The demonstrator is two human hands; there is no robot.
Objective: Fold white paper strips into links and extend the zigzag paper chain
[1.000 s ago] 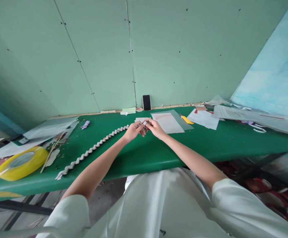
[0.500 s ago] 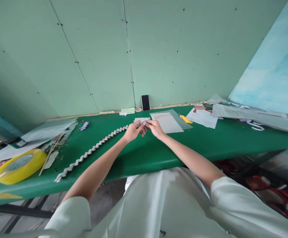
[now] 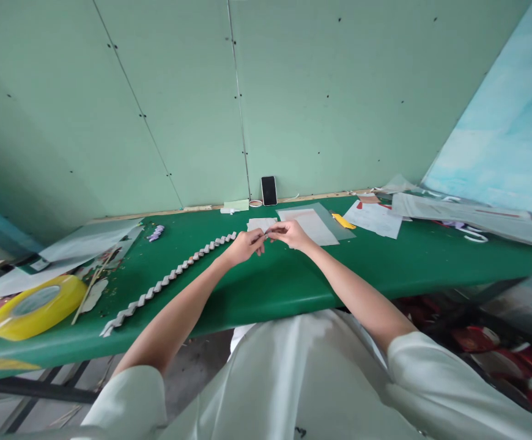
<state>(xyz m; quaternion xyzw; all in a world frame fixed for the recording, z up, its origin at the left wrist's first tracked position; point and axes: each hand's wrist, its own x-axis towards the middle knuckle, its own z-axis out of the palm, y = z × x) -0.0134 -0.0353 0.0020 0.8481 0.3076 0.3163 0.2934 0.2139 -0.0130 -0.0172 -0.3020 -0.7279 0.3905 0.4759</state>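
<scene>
My left hand (image 3: 244, 245) and my right hand (image 3: 290, 234) meet over the middle of the green table (image 3: 266, 287). Both are closed, pinching a small folded paper piece (image 3: 266, 233) between the fingertips; most of it is hidden by the fingers. A long zigzag chain of folded pale paper (image 3: 169, 278) lies slantwise to the left, its far end close to my left hand. Just behind the fingers is a small stack of white paper strips (image 3: 260, 223). A large white sheet (image 3: 314, 227) lies beyond my right hand.
Leaning on the green wall is a phone (image 3: 269, 190). A big roll of yellow tape (image 3: 36, 308) and thin sticks (image 3: 94, 284) lie at the left. A purple folded piece (image 3: 156, 233) sits behind them. To the right are a yellow cutter (image 3: 343, 220) and loose papers (image 3: 376, 218).
My hands have turned and sunk slightly, and the paper piece between them now shows less. My right hand's fingers have shifted their grip. The chain and the table things stay put.
</scene>
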